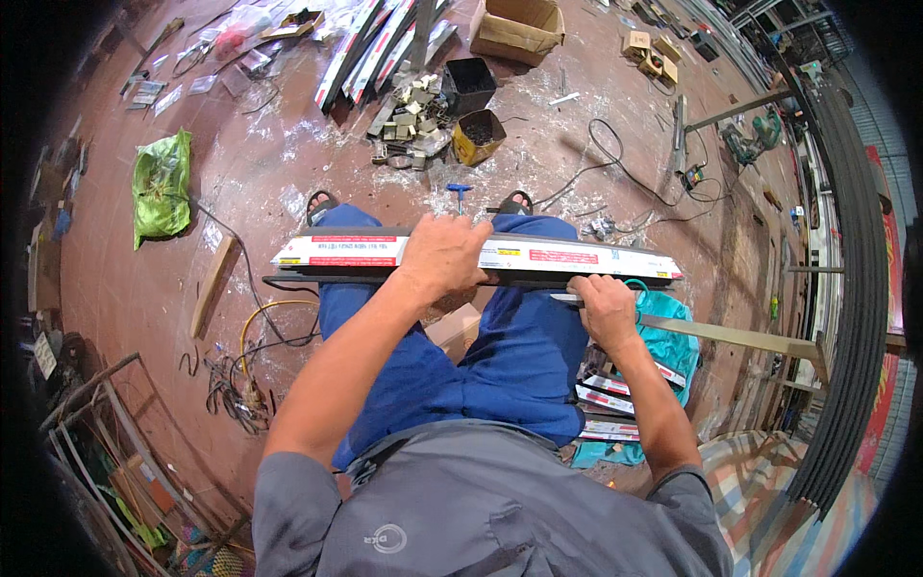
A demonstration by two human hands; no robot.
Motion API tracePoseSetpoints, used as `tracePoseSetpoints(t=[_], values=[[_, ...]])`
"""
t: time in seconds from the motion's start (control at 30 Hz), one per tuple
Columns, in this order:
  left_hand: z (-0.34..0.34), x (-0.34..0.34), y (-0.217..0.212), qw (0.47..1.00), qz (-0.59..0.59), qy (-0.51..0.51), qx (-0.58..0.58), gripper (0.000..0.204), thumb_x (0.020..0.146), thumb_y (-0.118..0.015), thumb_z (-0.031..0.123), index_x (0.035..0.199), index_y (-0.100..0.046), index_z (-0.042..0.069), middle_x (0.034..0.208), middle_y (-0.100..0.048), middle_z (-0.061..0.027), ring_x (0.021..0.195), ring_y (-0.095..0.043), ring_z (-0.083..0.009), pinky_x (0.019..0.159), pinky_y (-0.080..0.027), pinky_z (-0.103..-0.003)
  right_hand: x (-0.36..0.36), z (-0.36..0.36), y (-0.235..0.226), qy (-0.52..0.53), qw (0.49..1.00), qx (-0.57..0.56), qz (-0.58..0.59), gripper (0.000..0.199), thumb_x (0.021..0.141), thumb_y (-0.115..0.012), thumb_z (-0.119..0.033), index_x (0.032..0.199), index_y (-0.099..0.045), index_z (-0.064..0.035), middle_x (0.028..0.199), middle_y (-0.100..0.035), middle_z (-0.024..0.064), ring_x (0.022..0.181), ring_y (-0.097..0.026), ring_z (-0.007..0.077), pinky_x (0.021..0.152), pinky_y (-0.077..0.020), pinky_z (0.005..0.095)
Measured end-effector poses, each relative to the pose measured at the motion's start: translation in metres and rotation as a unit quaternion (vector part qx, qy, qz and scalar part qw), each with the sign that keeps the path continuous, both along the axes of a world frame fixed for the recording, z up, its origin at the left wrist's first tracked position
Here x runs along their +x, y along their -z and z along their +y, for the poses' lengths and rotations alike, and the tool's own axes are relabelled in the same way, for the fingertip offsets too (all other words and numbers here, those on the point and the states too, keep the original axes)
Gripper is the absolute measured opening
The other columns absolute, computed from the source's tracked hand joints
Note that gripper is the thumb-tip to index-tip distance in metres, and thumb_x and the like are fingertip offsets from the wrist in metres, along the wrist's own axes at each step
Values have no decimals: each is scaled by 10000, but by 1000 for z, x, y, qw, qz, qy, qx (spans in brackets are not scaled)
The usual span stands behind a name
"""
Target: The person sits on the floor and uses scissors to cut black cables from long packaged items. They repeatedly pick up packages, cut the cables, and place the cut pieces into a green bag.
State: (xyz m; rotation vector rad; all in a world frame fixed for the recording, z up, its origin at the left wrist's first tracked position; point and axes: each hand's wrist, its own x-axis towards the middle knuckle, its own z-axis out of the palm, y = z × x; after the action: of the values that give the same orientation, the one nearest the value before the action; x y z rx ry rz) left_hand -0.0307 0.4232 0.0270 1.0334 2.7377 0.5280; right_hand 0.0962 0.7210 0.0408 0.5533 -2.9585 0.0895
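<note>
A metal profile (452, 254) with slanted ends and white-and-red film lies across my thighs. My left hand (444, 252) is closed around its middle, the fingers over the top. Along the near edge runs a thin black strip (519, 280), which bends back in a loop past the left end. My right hand (604, 306) is closed at that edge, right of the middle, fingertips pressed on the black strip; its palm side is hidden. Just under this hand shows a pale metal bar (740, 335) reaching off to the right. A blue-handled tool (460, 192) stands between my feet.
Ahead lie a heap of small metal pieces (413, 120), a black bin (469, 85), a cut-open can (478, 137), more film-covered profiles (370, 48) and a cardboard box (517, 29). A green sack (162, 188) and wooden block (213, 287) are left; long black profiles (841, 269) stand right.
</note>
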Motion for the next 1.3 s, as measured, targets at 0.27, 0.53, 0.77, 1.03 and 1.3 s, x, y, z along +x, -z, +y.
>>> tracePoseSetpoints(t=[0.27, 0.53, 0.77, 1.03, 1.3], values=[[-23, -8, 14, 999, 32, -5, 0, 678, 703, -882, 576, 1163, -691, 116, 970, -757, -136, 915, -754, -361, 810, -562, -494, 4, 50, 19, 26, 999, 23, 34, 227, 827, -579, -42, 1020, -689, -88, 792, -596, 120, 775, -624, 335, 663, -467, 483], [-47, -12, 6, 1000, 19, -9, 7, 696, 678, -875, 609, 1121, -702, 101, 936, -762, -149, 875, -763, -360, 759, -569, -492, 16, 110, 12, 62, 995, 66, 38, 296, 807, -592, 31, 1055, -686, -99, 840, -601, 116, 811, -614, 346, 701, -472, 477], [-47, -9, 7, 1000, 12, -13, 19, 706, 683, -878, 612, 1134, -701, 98, 964, -761, -146, 915, -756, -352, 786, -564, -491, 17, 136, 16, 79, 992, 86, 42, 272, 838, -591, 14, 1059, -687, -112, 846, -597, 121, 829, -617, 346, 735, -483, 481], [-63, -8, 1, 999, -29, -12, -13, 776, 664, -896, 608, 1247, -693, 138, 1000, -757, -129, 1010, -735, -341, 845, -553, -491, 32, 168, 15, 113, 989, 88, 28, 256, 865, -576, -11, 1070, -706, -91, 917, -677, 145, 875, -669, 356, 762, -511, 485], [-64, -15, 15, 1000, 4, 0, 18, 752, 655, -937, 442, 1284, -669, 127, 1037, -723, -133, 1011, -700, -353, 852, -548, -486, 54, 192, 40, 178, 980, -89, 22, 342, 889, -625, -37, 1219, -716, -27, 1206, -725, 210, 1119, -698, 398, 963, -553, 461]])
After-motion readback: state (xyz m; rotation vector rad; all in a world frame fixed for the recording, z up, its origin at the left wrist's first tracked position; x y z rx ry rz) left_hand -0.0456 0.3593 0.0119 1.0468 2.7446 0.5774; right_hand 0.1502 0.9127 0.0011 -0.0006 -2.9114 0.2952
